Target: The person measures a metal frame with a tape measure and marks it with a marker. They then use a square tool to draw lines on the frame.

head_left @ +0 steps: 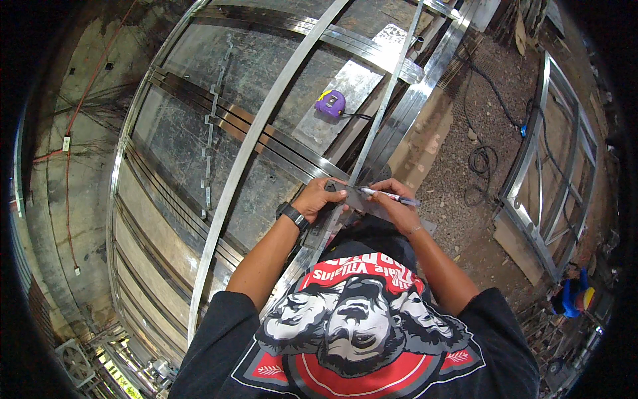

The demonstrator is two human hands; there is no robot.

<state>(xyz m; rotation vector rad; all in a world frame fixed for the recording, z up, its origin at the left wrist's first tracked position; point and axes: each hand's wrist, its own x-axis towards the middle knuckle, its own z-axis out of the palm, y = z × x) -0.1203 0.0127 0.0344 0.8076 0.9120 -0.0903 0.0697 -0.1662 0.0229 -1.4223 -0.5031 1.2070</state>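
My left hand (321, 195), with a black watch on the wrist, presses a dark metal square (334, 211) flat against a shiny steel strip (385, 110) that runs away from me. My right hand (395, 201) holds a white marker pen (392, 196) with its tip pointing left, at the edge of the square on the strip. Both hands work close together just in front of my chest, over a workbench (266, 183) laid with long steel strips.
A purple tape measure (331, 103) lies on a metal plate farther along the bench. Several steel bars cross the bench at angles. A welded metal frame (548, 179) leans at the right on gravel ground, with black cables (482, 159) coiled nearby.
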